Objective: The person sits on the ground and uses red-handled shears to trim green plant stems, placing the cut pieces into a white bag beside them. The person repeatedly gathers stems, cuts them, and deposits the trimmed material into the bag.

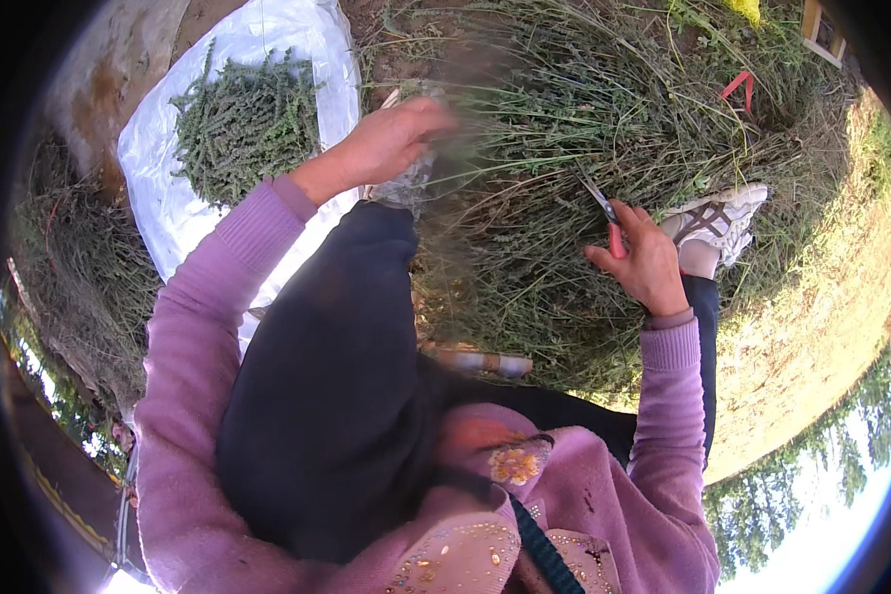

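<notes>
My left hand (398, 141) is raised over my left shoe, fingers closed and smeared by motion. A blurred dark plant stalk (457, 198) runs up and down at its fingertips. To the right, my right hand (647, 259) grips small scissors (616, 240) with red handles, their metal blades pointing up and left over the cut plants. A wide heap of long green stems (554, 129) spreads between my feet. Left of my left hand, a pile of short leafy sprigs (247, 129) lies on a white plastic sheet (148, 168).
My shoe (718, 220) stands by the heap's right side. Darker dried stalks (84, 267) lie left of the sheet. A red ribbon (741, 91) rests on the far stems, and a pale tube-like piece (485, 363) lies close to my legs. Sunlit ground (812, 337) extends right.
</notes>
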`<action>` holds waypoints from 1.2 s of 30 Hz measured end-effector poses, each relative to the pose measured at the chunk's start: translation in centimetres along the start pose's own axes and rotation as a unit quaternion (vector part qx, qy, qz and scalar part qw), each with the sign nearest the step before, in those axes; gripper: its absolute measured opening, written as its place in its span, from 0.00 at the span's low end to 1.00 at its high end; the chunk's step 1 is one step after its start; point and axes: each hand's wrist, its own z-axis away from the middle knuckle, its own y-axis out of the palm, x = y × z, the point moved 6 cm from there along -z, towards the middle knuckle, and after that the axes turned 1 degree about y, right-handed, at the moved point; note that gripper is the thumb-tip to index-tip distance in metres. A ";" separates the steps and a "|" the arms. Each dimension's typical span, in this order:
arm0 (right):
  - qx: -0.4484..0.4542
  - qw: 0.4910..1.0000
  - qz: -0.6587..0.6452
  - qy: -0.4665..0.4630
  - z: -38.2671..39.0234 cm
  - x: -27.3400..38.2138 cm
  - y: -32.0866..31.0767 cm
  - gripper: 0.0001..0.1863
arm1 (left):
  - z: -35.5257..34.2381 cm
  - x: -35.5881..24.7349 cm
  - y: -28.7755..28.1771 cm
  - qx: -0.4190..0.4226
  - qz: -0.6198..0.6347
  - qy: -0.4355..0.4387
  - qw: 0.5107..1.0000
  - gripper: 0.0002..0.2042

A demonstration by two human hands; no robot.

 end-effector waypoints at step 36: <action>0.180 0.741 -0.636 0.122 -2.4 8.4 7.1 0.21 | 1.6 -0.6 0.0 -0.045 0.376 -0.136 0.915 0.07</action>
